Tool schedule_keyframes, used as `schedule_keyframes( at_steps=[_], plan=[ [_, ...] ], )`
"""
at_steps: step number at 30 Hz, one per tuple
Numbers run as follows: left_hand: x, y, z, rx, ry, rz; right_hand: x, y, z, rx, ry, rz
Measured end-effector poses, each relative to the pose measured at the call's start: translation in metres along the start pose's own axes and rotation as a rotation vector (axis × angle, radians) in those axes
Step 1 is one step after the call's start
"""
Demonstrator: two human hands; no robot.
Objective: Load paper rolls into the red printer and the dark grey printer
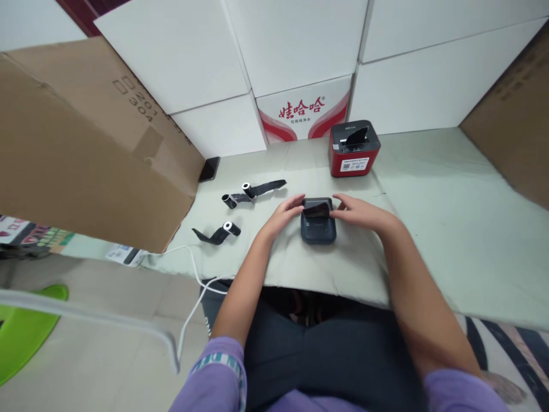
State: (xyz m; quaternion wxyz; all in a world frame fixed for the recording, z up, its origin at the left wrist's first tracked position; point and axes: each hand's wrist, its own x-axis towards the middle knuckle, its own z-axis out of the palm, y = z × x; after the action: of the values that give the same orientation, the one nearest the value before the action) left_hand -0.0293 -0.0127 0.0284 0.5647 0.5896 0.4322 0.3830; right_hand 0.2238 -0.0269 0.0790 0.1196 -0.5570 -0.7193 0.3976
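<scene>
A small dark blue printer-like device (318, 233) sits near the table's front edge, with a glossy black strip or flap (316, 211) across its top. My left hand (285, 214) reaches in from the left, its stretched fingertips at the device's upper left edge. From the other side comes my right hand (355, 212), fingers apart, one tip at the right end of the black strip. Neither hand visibly closes round the device. Several small rolls with black tails lie to the left, among them one roll (231, 228) near the front and another (247, 190) farther back.
Behind the device stands a red and black box-shaped machine (355, 150) with a black piece sticking out of its top. A dark phone (210, 169) lies by the large cardboard box (94, 131). White cartons (300, 46) line the back. A white cable (193, 266) hangs off the front edge.
</scene>
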Motion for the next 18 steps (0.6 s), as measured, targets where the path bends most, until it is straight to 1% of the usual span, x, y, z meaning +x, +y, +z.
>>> schedule_keyframes(
  at_steps=[2, 3, 4, 5, 6, 8, 10, 11, 13, 15, 18],
  plan=[
    [0.000, -0.001, 0.000, -0.044, 0.034, -0.019, -0.018, -0.009, 0.020, -0.005, -0.007, -0.056],
    [0.001, -0.001, 0.000, -0.067, 0.042, -0.026, -0.024, -0.016, 0.034, -0.014, 0.059, -0.074],
    [0.001, -0.002, 0.000, -0.088, 0.046, -0.031, -0.029, -0.023, 0.051, -0.042, 0.193, -0.015],
    [0.002, -0.004, 0.000, -0.107, 0.049, -0.033, -0.030, -0.031, 0.068, -0.077, 0.347, 0.095],
    [0.002, -0.005, 0.000, -0.123, 0.055, -0.032, -0.030, -0.038, 0.084, -0.100, 0.467, 0.178],
    [0.003, -0.007, 0.000, -0.155, 0.076, -0.023, -0.024, -0.050, 0.111, -0.080, 0.632, 0.228],
    [0.003, -0.008, 0.000, -0.188, 0.095, -0.013, -0.017, -0.056, 0.123, -0.059, 0.711, 0.214],
    [0.004, -0.009, -0.001, -0.202, 0.099, -0.010, -0.015, -0.057, 0.124, -0.061, 0.725, 0.198],
    [0.004, -0.009, -0.001, -0.218, 0.099, -0.012, -0.017, -0.051, 0.118, -0.089, 0.727, 0.165],
    [0.005, -0.010, -0.001, -0.218, 0.102, -0.026, -0.024, -0.037, 0.102, -0.116, 0.752, 0.149],
    [0.006, -0.009, -0.001, -0.205, 0.106, -0.036, -0.037, -0.005, 0.070, -0.134, 0.846, 0.184]
  ],
)
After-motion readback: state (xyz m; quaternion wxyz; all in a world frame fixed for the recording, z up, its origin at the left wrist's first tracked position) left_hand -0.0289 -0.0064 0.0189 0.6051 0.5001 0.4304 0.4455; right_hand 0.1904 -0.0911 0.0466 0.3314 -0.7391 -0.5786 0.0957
